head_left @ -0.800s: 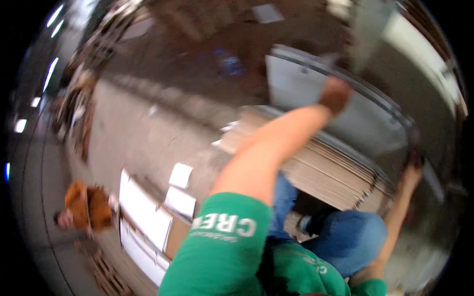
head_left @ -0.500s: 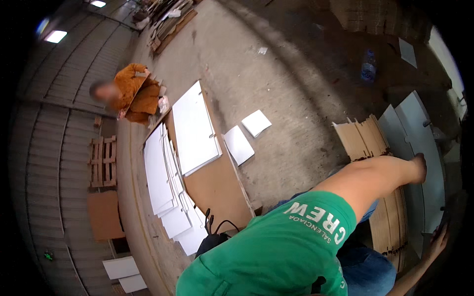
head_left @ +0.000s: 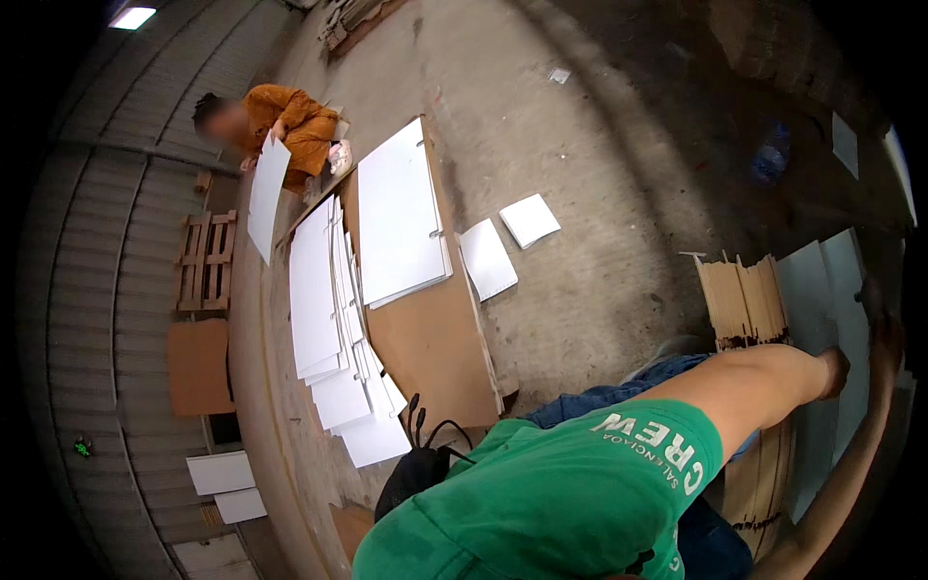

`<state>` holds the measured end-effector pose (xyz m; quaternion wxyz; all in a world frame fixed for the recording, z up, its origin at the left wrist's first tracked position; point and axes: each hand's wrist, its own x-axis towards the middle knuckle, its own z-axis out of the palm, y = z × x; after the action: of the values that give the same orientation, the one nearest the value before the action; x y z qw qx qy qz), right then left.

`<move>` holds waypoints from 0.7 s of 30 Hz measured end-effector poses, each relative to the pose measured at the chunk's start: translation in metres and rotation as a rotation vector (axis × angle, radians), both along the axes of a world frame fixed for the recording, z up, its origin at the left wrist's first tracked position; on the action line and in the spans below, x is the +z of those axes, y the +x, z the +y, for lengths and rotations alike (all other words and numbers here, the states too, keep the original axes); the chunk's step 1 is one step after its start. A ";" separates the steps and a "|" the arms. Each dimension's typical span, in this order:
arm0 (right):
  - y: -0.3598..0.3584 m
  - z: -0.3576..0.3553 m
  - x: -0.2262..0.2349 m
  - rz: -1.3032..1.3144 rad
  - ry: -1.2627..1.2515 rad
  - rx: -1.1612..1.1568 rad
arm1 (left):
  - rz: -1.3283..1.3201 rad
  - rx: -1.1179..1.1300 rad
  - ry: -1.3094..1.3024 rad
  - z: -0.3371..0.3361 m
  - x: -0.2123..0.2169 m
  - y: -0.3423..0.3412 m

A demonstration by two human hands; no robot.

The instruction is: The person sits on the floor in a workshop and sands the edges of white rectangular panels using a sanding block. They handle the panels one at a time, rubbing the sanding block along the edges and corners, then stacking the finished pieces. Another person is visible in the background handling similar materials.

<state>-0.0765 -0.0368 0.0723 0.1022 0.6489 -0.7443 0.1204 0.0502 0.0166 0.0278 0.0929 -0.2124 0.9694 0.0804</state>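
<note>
My left hand [head_left: 833,375] reaches to the right from a green sleeve and touches a pale, flat sheet [head_left: 810,290]; its fingers curl out of sight. Farther up along the same sheets is my right hand [head_left: 882,324], at their right side, dark and blurred, its finger pose unclear. The pale sheets stand on edge, beside a bundle of tan boards [head_left: 739,295] packed upright in front of my legs. A second pale sheet [head_left: 847,275] lies against the first.
White panels [head_left: 401,213] lie stacked on a brown board [head_left: 425,348] on the floor, with more white sheets [head_left: 314,280] beside them. Another person [head_left: 295,126] crouches at the far left, holding a white panel [head_left: 268,198]. Smaller white pieces [head_left: 530,220] and a plastic bottle [head_left: 771,155] lie beyond.
My right hand has moved up along the pale sheets, past my left hand. My left hand has shifted slightly down in view. The other person now holds up a white panel.
</note>
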 end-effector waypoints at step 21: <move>0.071 0.016 0.056 -0.664 0.446 -0.205 | 0.158 0.247 0.080 0.001 -0.013 -0.009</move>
<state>-0.0051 -0.0205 0.1281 -0.2753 0.5034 -0.8055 0.1482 0.0409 0.0175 0.0144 0.0139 -0.3193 0.9362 0.1463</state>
